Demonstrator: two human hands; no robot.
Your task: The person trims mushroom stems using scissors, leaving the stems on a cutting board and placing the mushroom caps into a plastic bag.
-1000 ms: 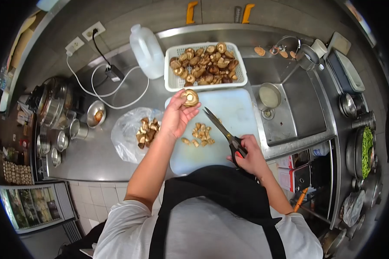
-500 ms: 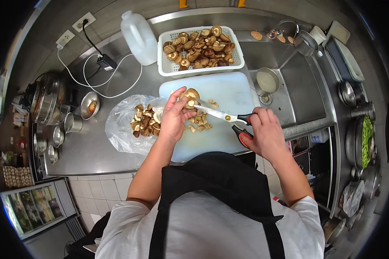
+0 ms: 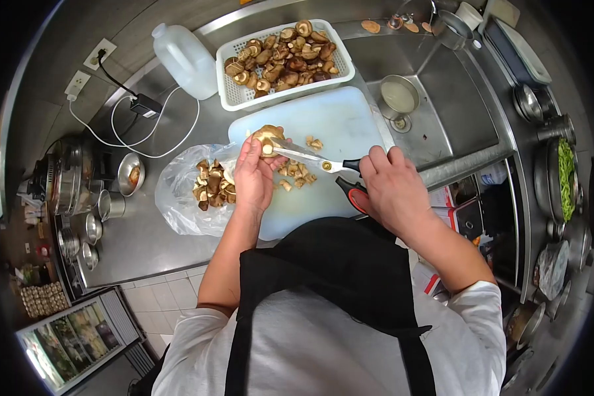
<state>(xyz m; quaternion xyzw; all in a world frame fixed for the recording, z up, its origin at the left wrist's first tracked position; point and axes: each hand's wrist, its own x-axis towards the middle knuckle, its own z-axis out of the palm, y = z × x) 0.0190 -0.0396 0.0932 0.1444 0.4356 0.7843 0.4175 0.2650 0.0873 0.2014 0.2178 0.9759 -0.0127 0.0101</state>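
Note:
My left hand (image 3: 255, 179) pinches a brown-capped mushroom (image 3: 268, 134), its pale stem side turned up. In my right hand (image 3: 394, 191) is a pair of scissors (image 3: 310, 158) with black and red handles. Its blades are parted at the mushroom's stem. Cut stem pieces (image 3: 298, 173) lie beneath them on a pale blue cutting board (image 3: 336, 119). To the left of my left hand, a clear plastic bag (image 3: 175, 185) holds trimmed mushroom caps (image 3: 211, 187).
Behind the board stands a white basket (image 3: 228, 92) heaped with whole mushrooms (image 3: 287, 59), beside a plastic jug (image 3: 186, 63). A sink (image 3: 455, 119) with a metal pot (image 3: 398, 96) is at right. A cable (image 3: 148, 155) and a metal bowl (image 3: 131, 175) occupy the left counter.
The camera view has turned slightly, so the counter items appear shifted. The scissor blades have opened around the stem. Both hands keep their holds.

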